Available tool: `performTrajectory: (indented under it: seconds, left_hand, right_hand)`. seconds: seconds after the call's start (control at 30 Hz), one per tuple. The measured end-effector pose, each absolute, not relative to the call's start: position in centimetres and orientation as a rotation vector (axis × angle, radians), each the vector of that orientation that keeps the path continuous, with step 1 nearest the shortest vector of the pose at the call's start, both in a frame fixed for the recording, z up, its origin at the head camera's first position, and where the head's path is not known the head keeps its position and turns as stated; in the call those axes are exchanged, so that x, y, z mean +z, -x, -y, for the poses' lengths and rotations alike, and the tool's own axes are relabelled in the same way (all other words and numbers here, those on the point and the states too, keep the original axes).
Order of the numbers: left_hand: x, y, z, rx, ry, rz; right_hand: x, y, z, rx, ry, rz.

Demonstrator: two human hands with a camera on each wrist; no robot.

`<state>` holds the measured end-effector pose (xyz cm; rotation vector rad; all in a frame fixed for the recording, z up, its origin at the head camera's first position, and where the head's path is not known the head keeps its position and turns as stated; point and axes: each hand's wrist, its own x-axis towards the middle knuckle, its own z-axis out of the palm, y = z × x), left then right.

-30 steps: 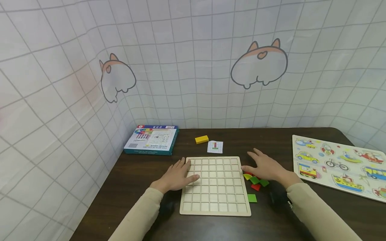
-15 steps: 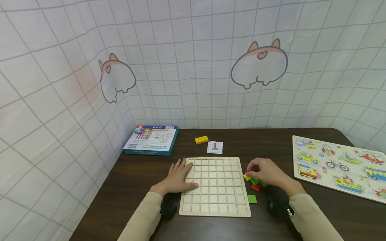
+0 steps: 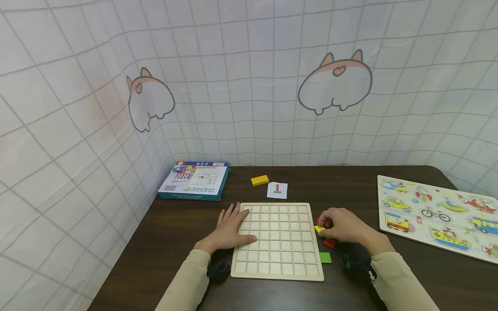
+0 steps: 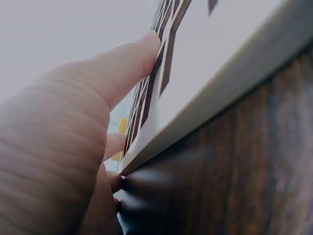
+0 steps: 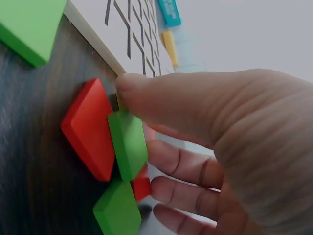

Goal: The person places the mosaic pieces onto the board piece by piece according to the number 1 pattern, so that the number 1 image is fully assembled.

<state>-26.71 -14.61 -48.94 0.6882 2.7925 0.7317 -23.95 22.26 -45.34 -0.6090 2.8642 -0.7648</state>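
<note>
A pale wooden grid board lies on the dark table. My left hand rests on its left edge with fingers spread; the left wrist view shows the thumb across the grid. Beside the board's right edge, my right hand pinches a yellow tile between thumb and curled fingers. Under and around that hand are red and green tiles; the right wrist view shows a red tile, a green tile and another green tile. The yellow tile is mostly hidden by the thumb there.
A lone green tile lies by the board's lower right. Behind the board are a yellow block and a small pattern card. A flat box sits back left, a picture puzzle board at right. A gridded curtain encloses the table.
My right hand has come down from above the tiles, its fingers closing from spread to a pinch at the yellow tile. The left hand stays on the board's edge.
</note>
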Motion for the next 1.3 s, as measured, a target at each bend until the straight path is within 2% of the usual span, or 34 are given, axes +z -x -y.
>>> performTrajectory:
  seconds: [0.77, 1.3]
  left_hand:
    - [-49.3, 26.8, 14.7, 0.695, -0.698, -2.808]
    - [-49.5, 26.9, 14.8, 0.685, -0.688, -2.82]
  right_hand:
    - [-45.5, 23.9, -21.7, -0.676, 0.555, -2.948]
    - [-45.4, 24.1, -22.6, -0.763, 0.684, -2.973]
